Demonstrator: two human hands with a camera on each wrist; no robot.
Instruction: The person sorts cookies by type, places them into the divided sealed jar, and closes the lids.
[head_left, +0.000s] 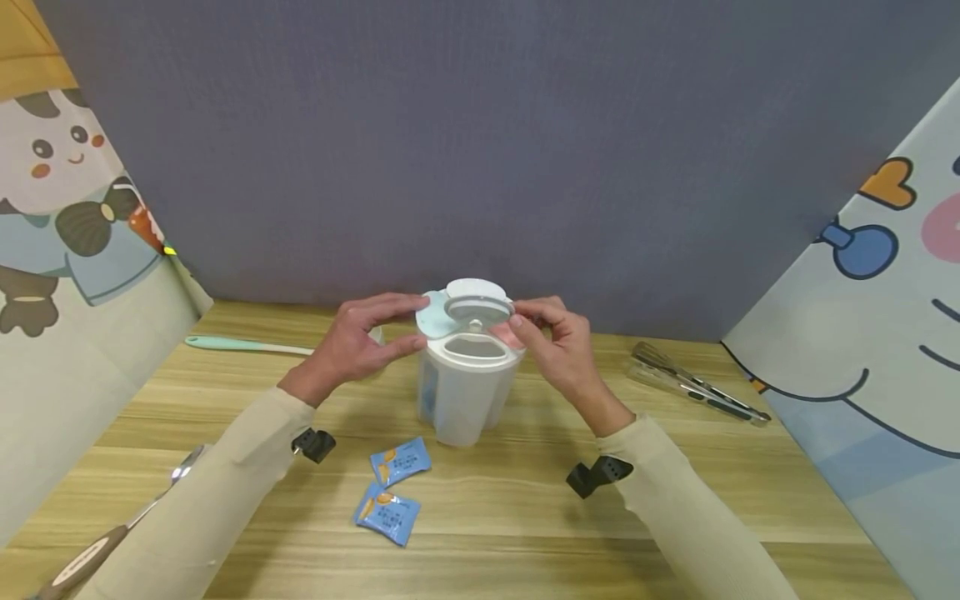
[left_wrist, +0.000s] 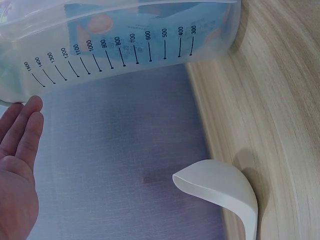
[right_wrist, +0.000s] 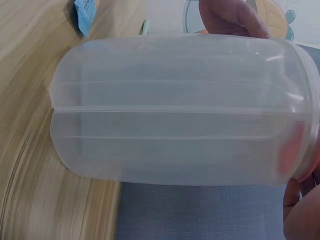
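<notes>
A translucent storage container [head_left: 467,400] with several compartments stands upright on the table. Its top has pale green, pink [head_left: 507,335] and white lids, and the front flap [head_left: 478,310] is raised over an opening. Blue packets [left_wrist: 165,30] show through its scaled wall in the left wrist view. My left hand [head_left: 360,337] rests on the left rim by the green lid [head_left: 433,317], its fingers nearly straight. At the right rim, my right hand [head_left: 558,342] pinches the lid's edge by the raised flap; some of its fingertips are hidden.
Two blue snack packets [head_left: 401,461] lie in front of the container. Behind my left hand is a ladle [left_wrist: 220,187] with a green handle [head_left: 247,344]. Tongs [head_left: 701,387] lie at the right, and a brown-handled metal utensil [head_left: 93,554] at the lower left. A grey panel [head_left: 480,150] stands behind.
</notes>
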